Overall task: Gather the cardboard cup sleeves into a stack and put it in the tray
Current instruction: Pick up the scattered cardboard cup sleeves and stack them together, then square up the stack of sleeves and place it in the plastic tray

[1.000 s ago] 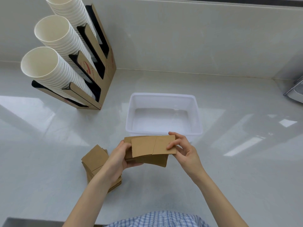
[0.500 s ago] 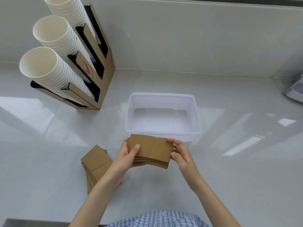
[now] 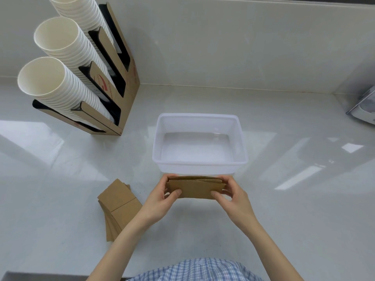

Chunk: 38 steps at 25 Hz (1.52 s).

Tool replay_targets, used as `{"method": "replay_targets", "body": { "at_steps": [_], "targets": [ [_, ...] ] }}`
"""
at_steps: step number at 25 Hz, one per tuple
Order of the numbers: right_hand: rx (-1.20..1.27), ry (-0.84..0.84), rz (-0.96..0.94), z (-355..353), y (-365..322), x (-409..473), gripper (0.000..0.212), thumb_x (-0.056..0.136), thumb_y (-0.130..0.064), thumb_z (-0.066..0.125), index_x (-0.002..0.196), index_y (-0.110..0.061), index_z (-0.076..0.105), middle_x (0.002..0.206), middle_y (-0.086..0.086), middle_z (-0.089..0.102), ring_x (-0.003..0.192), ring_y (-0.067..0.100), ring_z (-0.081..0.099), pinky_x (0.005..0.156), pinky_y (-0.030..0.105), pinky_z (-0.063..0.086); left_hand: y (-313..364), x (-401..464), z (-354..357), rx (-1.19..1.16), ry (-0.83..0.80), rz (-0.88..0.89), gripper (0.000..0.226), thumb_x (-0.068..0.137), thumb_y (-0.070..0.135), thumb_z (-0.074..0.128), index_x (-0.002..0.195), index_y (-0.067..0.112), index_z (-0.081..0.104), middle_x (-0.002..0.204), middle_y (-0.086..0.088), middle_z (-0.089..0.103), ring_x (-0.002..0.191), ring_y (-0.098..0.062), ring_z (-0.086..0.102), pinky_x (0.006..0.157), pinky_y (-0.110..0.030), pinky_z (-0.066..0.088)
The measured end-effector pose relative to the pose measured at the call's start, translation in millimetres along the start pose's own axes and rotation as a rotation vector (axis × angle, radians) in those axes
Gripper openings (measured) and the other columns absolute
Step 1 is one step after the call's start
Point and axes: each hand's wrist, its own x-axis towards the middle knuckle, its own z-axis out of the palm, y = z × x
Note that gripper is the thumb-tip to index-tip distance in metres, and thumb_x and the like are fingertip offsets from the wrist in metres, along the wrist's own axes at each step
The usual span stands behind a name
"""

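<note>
A stack of brown cardboard cup sleeves (image 3: 195, 188) is held level between both hands, just in front of the near wall of the tray. My left hand (image 3: 162, 199) grips its left end and my right hand (image 3: 233, 197) grips its right end, thumbs on the front face. The translucent white plastic tray (image 3: 199, 118) stands on the counter beyond the hands with nothing inside it. A second pile of several sleeves (image 3: 119, 205) lies fanned on the counter to the left, partly hidden by my left forearm.
A cardboard cup dispenser (image 3: 113, 78) with three slanted rows of white paper cups (image 3: 52, 86) stands at the back left. A grey metal object (image 3: 363, 110) sits at the right edge. The wall runs along the back of the white counter.
The held sleeves have been squared up from a loose, tilted bunch into an even stack, and both hands have shifted to grip its two ends.
</note>
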Motion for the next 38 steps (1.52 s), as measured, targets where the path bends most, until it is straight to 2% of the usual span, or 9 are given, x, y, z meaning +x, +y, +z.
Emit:
{"method": "replay_targets", "body": {
  "at_steps": [6, 11, 17, 19, 23, 27, 31, 33, 38],
  "targets": [
    [-0.187, -0.017, -0.001, 4.8, 28.8, -6.6, 0.034, 0.081, -0.003, 0.061, 0.094, -0.032, 0.049, 0.096, -0.003, 0.066, 0.088, 0.010, 0.063, 0.073, 0.001, 0.041, -31.4, 2.6, 15.6, 0.418, 0.020, 0.061, 0.035, 0.087, 0.006, 0.048, 0.121, 0.014, 0.040, 0.094, 0.005, 0.045, 0.100, -0.020, 0.037, 0.073, -0.014, 0.027],
    [-0.184, -0.010, -0.032, 3.6, 25.0, -1.4, 0.039, 0.082, -0.004, 0.060, 0.107, -0.031, 0.046, 0.101, -0.011, 0.060, 0.090, 0.007, 0.059, 0.075, -0.002, 0.040, -24.9, 7.0, 15.5, 0.419, 0.052, 0.096, 0.038, 0.087, 0.000, 0.045, 0.123, 0.010, 0.041, 0.104, 0.005, 0.044, 0.101, -0.016, 0.040, 0.074, -0.011, 0.030],
    [-0.229, -0.056, -0.005, 0.6, 28.7, -2.5, 0.045, 0.082, -0.005, 0.060, 0.123, -0.019, 0.047, 0.111, -0.005, 0.059, 0.093, 0.008, 0.059, 0.075, -0.005, 0.037, -30.6, 7.3, 18.3, 0.470, 0.058, 0.058, 0.046, 0.083, -0.005, 0.044, 0.126, 0.010, 0.042, 0.128, -0.007, 0.050, 0.118, -0.023, 0.044, 0.095, -0.021, 0.033],
    [-0.228, -0.032, -0.002, -0.2, 29.8, -4.0, 0.043, 0.083, -0.005, 0.059, 0.121, -0.021, 0.048, 0.114, -0.005, 0.058, 0.098, 0.011, 0.059, 0.078, -0.005, 0.038, -30.3, 7.3, 17.9, 0.480, 0.063, 0.059, 0.043, 0.083, -0.005, 0.044, 0.124, 0.008, 0.045, 0.126, -0.009, 0.052, 0.117, -0.024, 0.046, 0.090, -0.018, 0.031],
    [-0.235, -0.023, 0.000, -1.9, 25.8, -4.5, 0.033, 0.083, -0.004, 0.057, 0.101, -0.031, 0.050, 0.098, -0.012, 0.061, 0.090, 0.004, 0.059, 0.075, -0.001, 0.041, -29.1, 7.5, 16.3, 0.492, 0.067, 0.040, 0.033, 0.084, -0.002, 0.046, 0.116, 0.004, 0.051, 0.116, -0.013, 0.058, 0.107, -0.024, 0.053, 0.077, -0.014, 0.031],
    [-0.188, -0.015, 0.033, -4.4, 20.1, -3.8, 0.037, 0.082, -0.003, 0.059, 0.090, -0.038, 0.050, 0.088, -0.021, 0.061, 0.080, -0.006, 0.061, 0.069, 0.000, 0.043, -18.5, 6.1, 14.2, 0.473, 0.019, 0.033, 0.029, 0.085, 0.003, 0.048, 0.113, 0.011, 0.053, 0.096, -0.003, 0.053, 0.090, -0.021, 0.053, 0.072, -0.018, 0.036],
    [-0.069, -0.013, 0.093, -7.7, 13.5, -2.3, 0.026, 0.083, -0.009, 0.061, 0.100, -0.026, 0.054, 0.092, -0.006, 0.066, 0.087, 0.008, 0.063, 0.072, 0.008, 0.047, -0.7, 0.7, 6.4, 0.356, -0.017, 0.026, 0.028, 0.085, 0.008, 0.048, 0.086, 0.035, 0.047, 0.087, 0.009, 0.053, 0.081, -0.006, 0.052, 0.071, -0.010, 0.044],
    [-0.010, -0.041, 0.107, -7.7, 7.7, -2.5, 0.024, 0.084, -0.010, 0.060, 0.103, -0.023, 0.054, 0.098, -0.002, 0.066, 0.092, 0.014, 0.063, 0.075, 0.016, 0.050, 9.0, -1.5, 2.1, 0.283, -0.006, 0.002, 0.027, 0.086, 0.009, 0.046, 0.083, 0.035, 0.046, 0.088, 0.011, 0.055, 0.082, -0.004, 0.053, 0.067, -0.009, 0.044],
    [0.050, -0.137, 0.115, 2.9, -11.7, -3.8, 0.023, 0.086, -0.012, 0.058, 0.107, -0.016, 0.051, 0.102, 0.000, 0.063, 0.095, 0.015, 0.060, 0.074, 0.017, 0.050, 21.6, -5.7, -12.8, 0.189, 0.048, -0.017, 0.022, 0.090, 0.013, 0.043, 0.085, 0.035, 0.048, 0.090, 0.013, 0.058, 0.082, -0.007, 0.054, 0.070, -0.019, 0.042]
  ]
}}
